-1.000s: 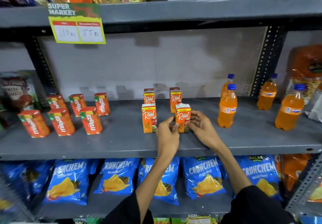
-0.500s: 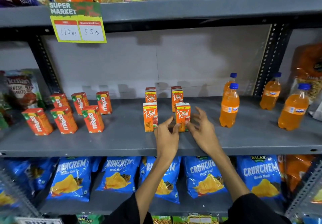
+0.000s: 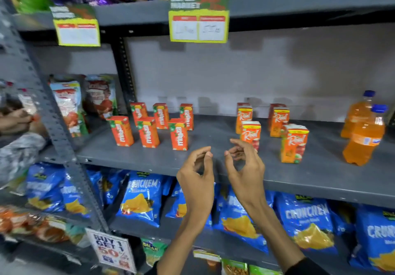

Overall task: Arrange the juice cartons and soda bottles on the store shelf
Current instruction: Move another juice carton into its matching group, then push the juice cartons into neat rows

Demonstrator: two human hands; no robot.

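On the grey middle shelf (image 3: pixel 213 161) stand several red Maaza juice cartons (image 3: pixel 148 132) at the left in two rows. Several orange Real juice cartons (image 3: pixel 294 144) stand right of centre, also in two rows. Two orange soda bottles (image 3: pixel 364 138) with blue caps stand at the far right. My left hand (image 3: pixel 197 174) and my right hand (image 3: pixel 244 165) hover in front of the shelf edge, between the two carton groups. Both hold nothing, with fingers curled and apart. My right hand partly hides the front-left Real carton (image 3: pixel 250 132).
Blue Crunchem chip bags (image 3: pixel 141 200) fill the shelf below. A yellow price tag (image 3: pixel 198 28) hangs from the upper shelf, which holds snack packs. A grey upright post (image 3: pixel 53 129) stands at the left, with another person's hand (image 3: pixel 15 120) beyond it. A "Buy 1 Get 1" sign (image 3: pixel 111 251) sits low.
My hands let go of the front-right Real carton and pulled back leftward off the shelf. My view swung to the left, so the cartons and bottles shifted right.
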